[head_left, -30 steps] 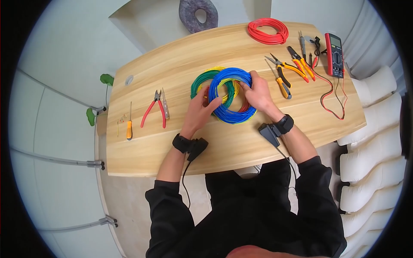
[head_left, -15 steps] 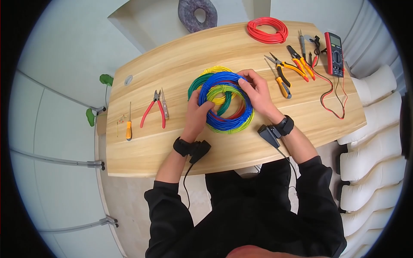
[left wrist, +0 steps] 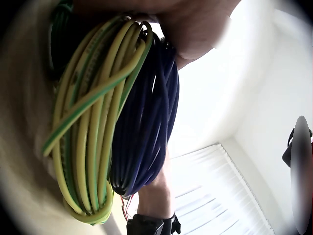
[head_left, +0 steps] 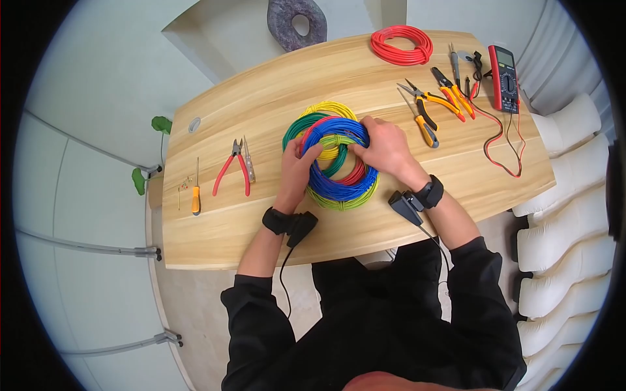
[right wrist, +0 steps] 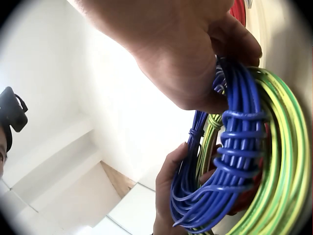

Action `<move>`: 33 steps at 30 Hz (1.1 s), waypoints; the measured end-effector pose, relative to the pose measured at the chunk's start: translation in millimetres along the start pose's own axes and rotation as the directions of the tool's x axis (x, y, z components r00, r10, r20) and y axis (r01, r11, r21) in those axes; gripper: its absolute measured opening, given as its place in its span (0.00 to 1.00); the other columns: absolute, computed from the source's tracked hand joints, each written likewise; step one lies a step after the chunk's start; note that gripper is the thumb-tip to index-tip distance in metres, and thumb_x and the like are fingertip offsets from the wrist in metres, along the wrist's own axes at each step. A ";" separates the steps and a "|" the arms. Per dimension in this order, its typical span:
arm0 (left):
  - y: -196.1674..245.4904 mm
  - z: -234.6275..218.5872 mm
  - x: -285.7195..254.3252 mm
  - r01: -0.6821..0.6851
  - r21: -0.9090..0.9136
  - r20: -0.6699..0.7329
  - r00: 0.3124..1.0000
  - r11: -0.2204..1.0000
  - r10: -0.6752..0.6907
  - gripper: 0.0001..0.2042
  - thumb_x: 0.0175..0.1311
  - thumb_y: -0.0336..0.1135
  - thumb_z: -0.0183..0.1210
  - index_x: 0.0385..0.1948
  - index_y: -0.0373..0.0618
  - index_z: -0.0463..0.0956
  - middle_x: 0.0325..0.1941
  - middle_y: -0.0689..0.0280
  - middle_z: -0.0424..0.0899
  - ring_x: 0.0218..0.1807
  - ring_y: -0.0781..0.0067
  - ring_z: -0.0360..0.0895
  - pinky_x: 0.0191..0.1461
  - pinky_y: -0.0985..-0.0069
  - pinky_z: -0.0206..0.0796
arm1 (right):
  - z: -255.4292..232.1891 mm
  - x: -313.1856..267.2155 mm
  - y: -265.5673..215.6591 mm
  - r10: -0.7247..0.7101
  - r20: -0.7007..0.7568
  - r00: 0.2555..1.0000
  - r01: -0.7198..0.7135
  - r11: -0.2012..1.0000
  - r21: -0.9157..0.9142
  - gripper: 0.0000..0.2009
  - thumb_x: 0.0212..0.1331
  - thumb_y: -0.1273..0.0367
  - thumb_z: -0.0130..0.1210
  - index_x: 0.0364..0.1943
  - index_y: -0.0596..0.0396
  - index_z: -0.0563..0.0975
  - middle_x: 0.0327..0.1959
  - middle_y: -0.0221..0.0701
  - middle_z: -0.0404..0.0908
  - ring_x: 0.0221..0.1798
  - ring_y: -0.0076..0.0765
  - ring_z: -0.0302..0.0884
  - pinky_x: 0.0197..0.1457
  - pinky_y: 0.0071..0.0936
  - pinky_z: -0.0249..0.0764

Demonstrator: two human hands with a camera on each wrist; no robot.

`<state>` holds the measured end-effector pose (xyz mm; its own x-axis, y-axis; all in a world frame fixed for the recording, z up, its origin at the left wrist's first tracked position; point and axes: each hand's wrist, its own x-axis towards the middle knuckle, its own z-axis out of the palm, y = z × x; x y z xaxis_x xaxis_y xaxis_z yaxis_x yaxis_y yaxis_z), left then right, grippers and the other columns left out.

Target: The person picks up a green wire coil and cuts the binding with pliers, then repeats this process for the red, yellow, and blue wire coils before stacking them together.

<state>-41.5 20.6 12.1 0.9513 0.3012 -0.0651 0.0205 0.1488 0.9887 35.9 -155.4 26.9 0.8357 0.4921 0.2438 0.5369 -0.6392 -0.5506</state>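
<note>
Both hands hold a coil of blue wire [head_left: 339, 189] over a pile of other coils at the middle of the table. My left hand [head_left: 297, 173] grips its left side, thumb on top; my right hand [head_left: 386, 148] grips the upper right, thumb inside the ring. Against the blue coil lies a yellow-green striped coil [left wrist: 88, 152], showing along its lower edge in the head view. Behind these are a green coil [head_left: 291, 135] and a yellow coil [head_left: 331, 108]. Part of a red coil [head_left: 356, 174] shows through the ring. Wraps bind the blue coil [right wrist: 239, 137] in the right wrist view.
Left on the table are red-handled cutters [head_left: 235, 166], a clear-handled screwdriver [head_left: 250, 171], an orange screwdriver [head_left: 196, 199] and tiny parts. Rightward lie long-nose pliers [head_left: 427, 101], orange-handled strippers [head_left: 456, 94], another screwdriver [head_left: 425, 130] and a multimeter [head_left: 505, 78]. A red coil [head_left: 399, 55] sits at the back.
The blue coil has come down and toward the person onto the pile, exposing more of the yellow and striped coils. The right thumb has moved from the coil's top to inside the ring.
</note>
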 end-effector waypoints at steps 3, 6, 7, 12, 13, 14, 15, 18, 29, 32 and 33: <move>2.8 4.1 -0.5 0.018 -0.033 -0.022 1.000 0.999 -0.018 0.18 0.59 0.35 0.55 0.46 0.33 0.65 0.42 0.63 0.75 0.43 0.82 0.71 0.47 0.83 0.63 | 0.1 -3.5 -4.0 -0.015 -0.048 0.999 0.010 0.995 -0.097 0.20 0.42 0.58 0.60 0.33 0.59 0.72 0.27 0.43 0.76 0.31 0.49 0.75 0.34 0.40 0.71; 2.6 5.6 0.0 0.044 -0.085 -0.064 0.997 0.995 -0.049 0.18 0.61 0.38 0.53 0.45 0.33 0.65 0.41 0.64 0.75 0.42 0.82 0.71 0.46 0.84 0.63 | -0.5 -3.5 -2.8 -0.010 -0.058 0.998 0.002 0.993 -0.122 0.20 0.42 0.58 0.60 0.33 0.59 0.72 0.26 0.43 0.76 0.29 0.49 0.75 0.33 0.40 0.70; 0.4 2.0 2.0 0.043 -0.084 -0.063 0.997 0.995 -0.049 0.18 0.61 0.38 0.53 0.45 0.33 0.65 0.41 0.64 0.75 0.42 0.82 0.71 0.46 0.84 0.63 | -0.4 -3.2 -2.1 -0.008 -0.053 0.999 0.002 0.993 -0.117 0.20 0.43 0.57 0.60 0.31 0.59 0.71 0.26 0.43 0.76 0.28 0.50 0.75 0.32 0.41 0.70; -5.0 6.6 9.7 0.008 -0.252 -0.166 0.985 0.968 -0.051 0.12 0.64 0.42 0.48 0.37 0.44 0.71 0.27 0.72 0.74 0.21 0.83 0.70 0.22 0.86 0.64 | -1.8 -2.5 0.3 -0.052 -0.123 0.991 0.050 0.998 -0.024 0.18 0.46 0.58 0.58 0.29 0.61 0.69 0.22 0.46 0.75 0.25 0.52 0.74 0.29 0.42 0.70; -2.4 9.2 8.1 0.007 -0.252 -0.167 0.985 0.968 -0.050 0.12 0.64 0.42 0.48 0.37 0.44 0.71 0.27 0.72 0.74 0.21 0.83 0.70 0.22 0.86 0.64 | -2.5 -2.3 0.2 -0.051 -0.146 0.988 0.055 0.998 0.027 0.18 0.47 0.59 0.58 0.29 0.61 0.69 0.20 0.45 0.75 0.23 0.52 0.74 0.27 0.42 0.69; 3.4 12.7 4.8 -0.005 -0.232 -0.178 0.983 0.973 -0.037 0.12 0.63 0.42 0.48 0.37 0.43 0.71 0.27 0.71 0.74 0.20 0.83 0.69 0.21 0.86 0.63 | -3.0 -1.9 1.1 -0.052 -0.146 0.988 0.056 0.998 0.026 0.18 0.47 0.59 0.58 0.29 0.61 0.69 0.20 0.45 0.75 0.23 0.52 0.74 0.27 0.42 0.69; 6.8 14.0 2.5 -0.018 -0.212 -0.189 0.982 0.977 -0.023 0.11 0.63 0.41 0.49 0.37 0.43 0.70 0.26 0.71 0.74 0.19 0.82 0.68 0.20 0.85 0.61 | -3.9 -0.6 3.0 -0.004 -0.197 0.980 0.036 0.987 0.159 0.16 0.48 0.61 0.57 0.30 0.61 0.69 0.19 0.45 0.74 0.22 0.52 0.74 0.26 0.41 0.69; 10.3 4.7 -1.1 0.110 -0.152 -0.114 0.985 0.982 -0.128 0.12 0.59 0.37 0.53 0.40 0.41 0.67 0.27 0.69 0.75 0.18 0.83 0.66 0.19 0.85 0.59 | -3.3 8.2 19.2 0.032 -0.333 0.942 0.102 0.920 0.378 0.13 0.52 0.64 0.56 0.31 0.62 0.69 0.14 0.36 0.72 0.16 0.35 0.69 0.20 0.28 0.65; -5.2 -7.0 2.3 -0.082 0.211 0.007 0.997 0.974 0.082 0.22 0.50 0.26 0.59 0.47 0.37 0.61 0.34 0.66 0.75 0.23 0.85 0.69 0.22 0.87 0.62 | 0.8 32.5 65.2 0.598 0.042 0.800 -0.231 0.243 0.942 0.09 0.58 0.67 0.49 0.33 0.60 0.67 0.15 0.28 0.67 0.13 0.23 0.63 0.16 0.21 0.62; -2.2 -5.3 0.6 -0.087 0.313 0.009 0.996 0.946 0.088 0.21 0.52 0.27 0.59 0.47 0.37 0.61 0.34 0.66 0.75 0.23 0.85 0.69 0.22 0.86 0.63 | 1.7 32.4 68.5 0.613 -0.041 0.789 -0.168 0.281 0.945 0.09 0.59 0.67 0.47 0.34 0.59 0.66 0.15 0.28 0.67 0.14 0.23 0.64 0.16 0.20 0.62; -1.0 -4.3 -0.1 -0.090 0.358 0.006 0.996 0.929 0.094 0.20 0.52 0.28 0.58 0.46 0.37 0.62 0.34 0.66 0.75 0.23 0.84 0.70 0.22 0.86 0.63 | 1.1 32.3 68.7 0.616 -0.075 0.784 -0.145 0.300 0.943 0.08 0.60 0.68 0.47 0.34 0.59 0.66 0.15 0.29 0.68 0.14 0.24 0.65 0.17 0.20 0.62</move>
<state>-42.9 24.5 10.6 0.9508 0.3083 0.0293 0.0432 -0.2257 0.9732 99.6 -182.9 -3.9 0.9947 -0.0526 -0.0880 -0.0688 0.2945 -0.9532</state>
